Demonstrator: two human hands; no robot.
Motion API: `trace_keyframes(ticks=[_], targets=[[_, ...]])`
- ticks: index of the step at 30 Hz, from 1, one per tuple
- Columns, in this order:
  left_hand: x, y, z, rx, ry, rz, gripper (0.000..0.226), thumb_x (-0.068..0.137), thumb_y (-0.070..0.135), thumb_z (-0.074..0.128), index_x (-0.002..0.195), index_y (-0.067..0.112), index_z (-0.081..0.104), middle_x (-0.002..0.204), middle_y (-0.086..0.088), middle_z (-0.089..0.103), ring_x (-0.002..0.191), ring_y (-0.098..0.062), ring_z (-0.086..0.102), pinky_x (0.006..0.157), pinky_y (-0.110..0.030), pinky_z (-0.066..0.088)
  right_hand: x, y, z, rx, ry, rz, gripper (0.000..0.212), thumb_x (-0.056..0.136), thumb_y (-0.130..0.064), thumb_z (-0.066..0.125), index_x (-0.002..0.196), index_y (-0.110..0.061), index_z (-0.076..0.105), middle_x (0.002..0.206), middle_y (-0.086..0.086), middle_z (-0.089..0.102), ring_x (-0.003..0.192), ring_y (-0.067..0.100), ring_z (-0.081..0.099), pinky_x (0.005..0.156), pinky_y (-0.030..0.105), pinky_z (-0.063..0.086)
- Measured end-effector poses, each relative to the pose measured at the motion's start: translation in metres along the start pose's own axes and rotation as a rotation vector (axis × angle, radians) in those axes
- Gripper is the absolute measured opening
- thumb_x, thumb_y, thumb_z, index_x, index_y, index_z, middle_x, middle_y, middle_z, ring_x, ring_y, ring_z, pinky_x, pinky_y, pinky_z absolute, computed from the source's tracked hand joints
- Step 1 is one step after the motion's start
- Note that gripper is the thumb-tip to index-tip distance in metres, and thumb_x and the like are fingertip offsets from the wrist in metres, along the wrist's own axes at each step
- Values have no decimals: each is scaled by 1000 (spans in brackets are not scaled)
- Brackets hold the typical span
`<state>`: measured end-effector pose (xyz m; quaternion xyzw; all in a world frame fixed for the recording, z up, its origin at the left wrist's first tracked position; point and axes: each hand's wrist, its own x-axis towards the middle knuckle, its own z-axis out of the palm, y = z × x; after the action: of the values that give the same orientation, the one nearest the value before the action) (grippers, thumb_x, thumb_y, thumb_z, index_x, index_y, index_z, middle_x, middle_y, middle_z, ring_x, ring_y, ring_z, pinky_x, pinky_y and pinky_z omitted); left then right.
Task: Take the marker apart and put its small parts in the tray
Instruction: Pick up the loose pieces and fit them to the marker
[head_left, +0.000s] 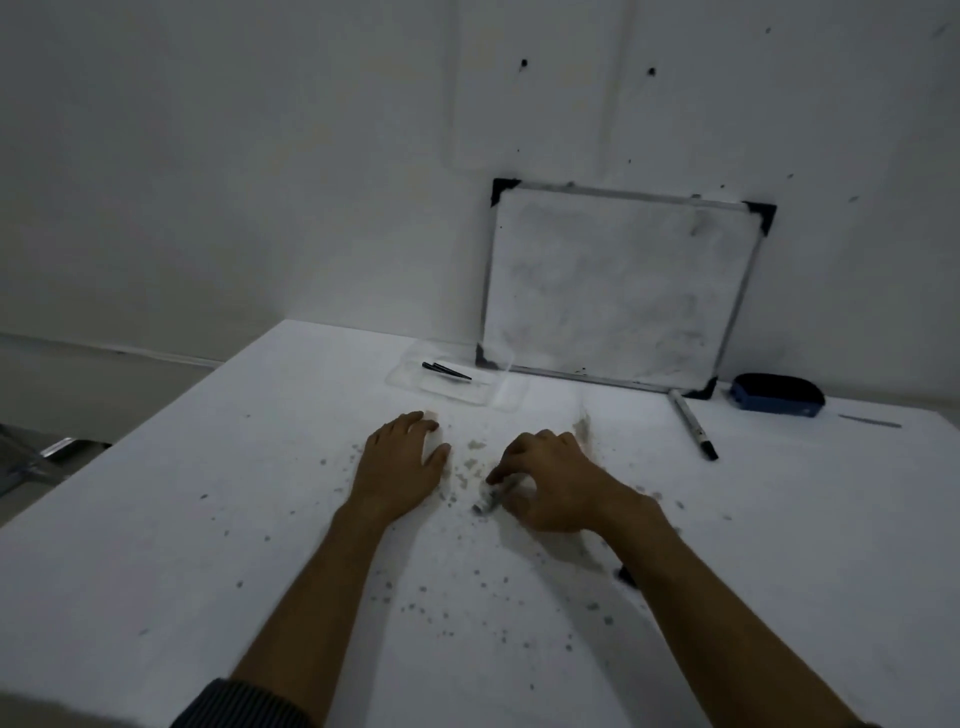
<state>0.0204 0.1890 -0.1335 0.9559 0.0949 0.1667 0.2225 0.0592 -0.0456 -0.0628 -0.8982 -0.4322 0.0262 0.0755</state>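
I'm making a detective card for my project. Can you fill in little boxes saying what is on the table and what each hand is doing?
left hand: flat on the table, holding nothing
right hand: fingers closed on a small marker part
tray: clear, near the whiteboard, with thin black pieces inside
whole marker: lying right of the hands
eraser: blue, far right by the wall
table marks: dark specks and stains
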Motion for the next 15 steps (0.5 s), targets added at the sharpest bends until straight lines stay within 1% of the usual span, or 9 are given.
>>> trace_keyframes(ticks=[3,6,8,9,10,11,12,14,15], targets=[[-8,6,-3,-105,49,-22,42,103,39,57,135,12,63,141,-9,62,128,-30,60,112,-45,43,-3,9,9,-5,95,-22,30,95,-45,59,122,-38,69,130,-6,60,120,20,49,96,38,30],[-24,26,-18,-416,126,-106,40,106,41,51,136,19,62,136,-2,65,123,-20,61,109,-45,47,-6,14,13,125,304,19,28,97,-48,58,118,-35,72,120,-6,65,116,19,51,89,33,26],[-39,51,-27,-608,134,-41,46,103,48,51,142,24,58,137,8,62,120,-6,59,105,-37,50,-10,14,11,270,501,76,27,97,-50,58,114,-36,73,110,-12,69,110,14,54,84,32,26],[-46,65,-29,-640,121,19,49,101,51,54,145,28,55,138,13,60,120,1,57,102,-30,50,-14,12,10,324,587,91,27,97,-50,59,114,-35,73,107,-14,70,108,12,54,84,33,28],[-51,78,-29,-661,107,69,52,99,51,57,147,31,52,139,18,57,121,4,56,99,-24,49,-18,10,9,362,647,94,27,96,-49,60,114,-34,73,106,-15,70,108,10,54,86,34,30],[-55,90,-26,-689,97,106,51,99,49,60,147,34,52,141,20,57,123,3,56,100,-23,49,-24,6,7,383,683,84,27,96,-48,60,115,-34,73,105,-16,70,109,9,54,87,34,31],[-57,100,-22,-732,96,126,47,100,46,61,145,34,54,142,20,58,125,0,58,102,-27,51,-29,2,6,391,702,73,26,97,-47,60,116,-34,73,105,-16,71,109,8,54,89,33,32],[-60,116,-16,-808,92,143,38,103,38,60,140,32,60,139,15,65,125,-5,62,107,-34,52,-41,-5,4,397,709,73,25,97,-43,61,117,-32,72,108,-15,71,111,7,53,89,31,32],[-61,121,-14,-829,88,152,35,104,34,58,139,29,62,136,13,67,125,-6,63,107,-35,52,-47,-6,3,398,703,87,26,97,-42,61,119,-31,71,111,-13,71,113,8,52,89,30,31]])
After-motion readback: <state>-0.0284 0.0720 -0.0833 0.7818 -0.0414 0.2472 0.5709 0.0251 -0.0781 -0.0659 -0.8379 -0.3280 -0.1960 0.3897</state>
